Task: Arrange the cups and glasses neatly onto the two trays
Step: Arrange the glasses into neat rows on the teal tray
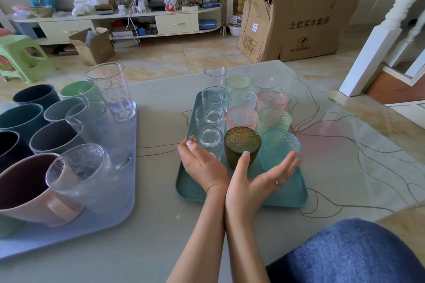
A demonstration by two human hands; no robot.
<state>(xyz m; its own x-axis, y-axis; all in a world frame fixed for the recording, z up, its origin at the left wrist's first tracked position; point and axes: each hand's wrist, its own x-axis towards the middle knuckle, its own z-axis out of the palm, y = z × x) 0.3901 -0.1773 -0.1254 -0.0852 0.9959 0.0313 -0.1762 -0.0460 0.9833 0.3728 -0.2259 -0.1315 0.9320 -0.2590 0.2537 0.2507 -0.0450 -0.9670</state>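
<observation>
Both hands have relaxed, open fingers, gripping nothing: left hand (202,165) cupped beside the nearest clear glass tumbler (207,138), right hand (259,177) palm-up, thumb against the dark amber textured glass cup (242,145). Both hover over the teal rectangular plastic tray (287,195), which is packed with clear and pastel glasses. Left of that tray, a pale blue tray (69,232) holds mugs and tall glasses. Glossy glass worktop (161,103) with a line pattern, marble-tile floor (161,57) beyond, big cardboard box (310,27) behind.
</observation>
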